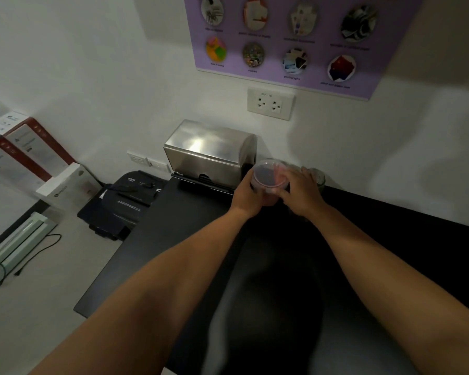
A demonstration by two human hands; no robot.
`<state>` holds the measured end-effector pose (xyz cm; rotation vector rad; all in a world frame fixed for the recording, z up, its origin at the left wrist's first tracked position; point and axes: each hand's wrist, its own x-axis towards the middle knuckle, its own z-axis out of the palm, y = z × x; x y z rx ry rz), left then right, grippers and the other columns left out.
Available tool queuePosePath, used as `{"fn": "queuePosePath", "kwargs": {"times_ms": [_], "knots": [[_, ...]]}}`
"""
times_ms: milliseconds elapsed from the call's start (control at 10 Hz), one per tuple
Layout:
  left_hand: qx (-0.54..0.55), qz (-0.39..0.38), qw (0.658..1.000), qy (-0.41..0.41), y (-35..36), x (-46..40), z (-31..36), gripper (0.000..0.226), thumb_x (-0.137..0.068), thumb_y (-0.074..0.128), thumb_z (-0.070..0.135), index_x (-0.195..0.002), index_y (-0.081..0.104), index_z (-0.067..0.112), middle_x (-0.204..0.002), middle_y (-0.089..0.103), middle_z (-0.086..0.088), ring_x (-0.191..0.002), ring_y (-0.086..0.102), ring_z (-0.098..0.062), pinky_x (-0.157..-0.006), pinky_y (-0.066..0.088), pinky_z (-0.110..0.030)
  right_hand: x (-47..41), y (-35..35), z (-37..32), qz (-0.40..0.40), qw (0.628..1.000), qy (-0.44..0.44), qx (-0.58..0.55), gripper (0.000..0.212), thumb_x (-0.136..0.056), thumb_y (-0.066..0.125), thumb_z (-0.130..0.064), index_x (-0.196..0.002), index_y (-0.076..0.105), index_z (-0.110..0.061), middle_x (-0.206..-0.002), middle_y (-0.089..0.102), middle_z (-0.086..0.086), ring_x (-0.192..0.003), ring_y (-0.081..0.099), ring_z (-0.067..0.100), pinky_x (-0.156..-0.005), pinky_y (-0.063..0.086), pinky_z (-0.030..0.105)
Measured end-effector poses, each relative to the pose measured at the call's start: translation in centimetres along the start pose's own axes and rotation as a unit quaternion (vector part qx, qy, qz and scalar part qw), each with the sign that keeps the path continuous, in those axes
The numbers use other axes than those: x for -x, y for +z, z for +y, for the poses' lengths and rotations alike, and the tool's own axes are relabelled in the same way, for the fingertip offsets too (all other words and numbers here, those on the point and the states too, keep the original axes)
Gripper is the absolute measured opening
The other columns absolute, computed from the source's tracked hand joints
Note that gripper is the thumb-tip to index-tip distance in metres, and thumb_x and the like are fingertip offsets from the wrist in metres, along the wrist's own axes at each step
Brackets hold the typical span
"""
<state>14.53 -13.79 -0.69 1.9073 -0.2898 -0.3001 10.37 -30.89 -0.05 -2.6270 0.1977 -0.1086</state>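
Note:
A small clear plastic tub (268, 175) with a lid and pinkish contents is held above the far edge of the black table (173, 226). My left hand (245, 197) grips its left side, fingers curled round the wall. My right hand (302, 192) holds its right side, fingers wrapped over the rim. Just behind my right hand stands a glass jar (318, 177), partly hidden.
A shiny steel box (209, 152) stands at the table's back against the wall, left of the tub. A black paper shredder (130, 201) sits on the floor to the left, with boxes (25, 152) and a laminator (19, 242) further left. A wall socket (270, 104) and purple poster (295, 36) hang above.

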Motion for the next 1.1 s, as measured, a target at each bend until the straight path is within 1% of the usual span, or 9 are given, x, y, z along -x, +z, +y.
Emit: {"fn": "queuePosePath", "kwargs": {"times_ms": [100,200,400,500,700,800,900,1000,1100], "knots": [[-0.001,0.0,1.0,0.008,0.2,-1.1,-0.3,0.054,-0.097,0.068,0.012,-0.147,0.055,0.026,-0.134,0.071,-0.002,-0.125,0.066,-0.019,-0.108,0.052,-0.034,-0.5,-0.3,-0.1,0.01,1.0,0.006,-0.015,0.067,-0.085,0.076,-0.043,-0.144,0.055,-0.02,-0.144,0.06,0.006,-0.13,0.05,0.035,-0.111,0.039,0.05],[0.01,0.003,1.0,0.029,0.4,-1.9,-0.8,0.051,-0.097,0.067,0.007,-0.146,0.057,0.02,-0.133,0.071,-0.004,-0.126,0.066,-0.02,-0.111,0.052,-0.037,-1.0,-0.4,0.2,0.017,0.999,0.005,-0.032,0.068,-0.085,0.078,-0.038,-0.145,0.054,-0.02,-0.146,0.059,0.007,-0.13,0.051,0.035,-0.111,0.04,0.051],[0.015,0.012,0.999,0.031,0.7,-3.0,-1.1,0.05,-0.094,0.068,0.011,-0.143,0.059,0.019,-0.129,0.074,-0.005,-0.123,0.069,-0.021,-0.111,0.053,-0.045,-1.6,-0.6,0.1,0.02,0.999,0.009,-0.05,0.067,-0.083,0.078,-0.039,-0.143,0.056,-0.017,-0.141,0.062,0.01,-0.126,0.053,0.036,-0.108,0.042,0.051],[0.016,0.007,0.999,0.032,0.8,-3.5,-1.6,0.052,-0.09,0.07,0.021,-0.141,0.06,0.024,-0.128,0.074,-0.003,-0.123,0.069,-0.021,-0.11,0.054,-0.048,-1.8,-0.7,0.0,0.023,0.998,0.007,-0.057,0.068,-0.083,0.079,-0.036,-0.144,0.055,-0.017,-0.141,0.062,0.01,-0.127,0.053,0.036,-0.108,0.043,0.051],[0.021,-0.002,0.999,0.028,0.9,-3.8,-1.4,0.052,-0.093,0.069,0.018,-0.143,0.058,0.021,-0.132,0.072,-0.006,-0.126,0.067,-0.022,-0.112,0.052,-0.047,-1.8,-0.8,0.0,0.021,0.998,0.008,-0.065,0.067,-0.085,0.081,-0.03,-0.145,0.054,-0.015,-0.141,0.06,0.014,-0.129,0.052,0.037,-0.109,0.042,0.051],[0.005,-0.007,0.999,0.036,1.0,-3.7,-1.5,0.05,-0.098,0.066,0.014,-0.147,0.055,0.018,-0.134,0.071,-0.006,-0.127,0.066,-0.021,-0.113,0.052,-0.044,-1.9,-0.8,-0.1,0.008,0.998,0.016,-0.067,0.069,-0.086,0.079,-0.036,-0.148,0.052,-0.017,-0.143,0.059,0.013,-0.13,0.051,0.037,-0.11,0.042,0.052],[-0.019,-0.008,0.999,0.037,0.8,-2.6,-1.0,0.048,-0.102,0.062,0.018,-0.149,0.053,0.024,-0.136,0.07,-0.004,-0.127,0.065,-0.02,-0.111,0.052,-0.038,-2.1,-0.5,0.2,0.011,0.998,0.01,-0.068,0.073,-0.086,0.075,-0.042,-0.151,0.048,-0.021,-0.141,0.058,0.009,-0.128,0.053,0.035,-0.109,0.043,0.055],[-0.018,-0.009,1.0,0.019,0.0,-1.3,-0.4,0.043,-0.104,0.06,0.026,-0.146,0.055,0.027,-0.134,0.071,-0.003,-0.122,0.066,-0.018,-0.105,0.053,-0.034,-2.0,-0.4,-0.3,0.038,0.996,0.0,-0.08,0.071,-0.086,0.069,-0.051,-0.149,0.051,-0.021,-0.132,0.059,0.005,-0.121,0.057,0.031,-0.104,0.047,0.054],[-0.039,0.0,0.999,0.014,-1.2,-0.3,-0.3,0.038,-0.105,0.06,0.03,-0.142,0.059,0.022,-0.128,0.072,-0.002,-0.117,0.069,-0.019,-0.103,0.057,-0.036,-1.9,-0.7,-1.6,0.051,0.995,-0.019,-0.086,0.073,-0.085,0.058,-0.064,-0.141,0.057,-0.017,-0.128,0.06,0.003,-0.118,0.059,0.029,-0.1,0.048,0.058]]}}
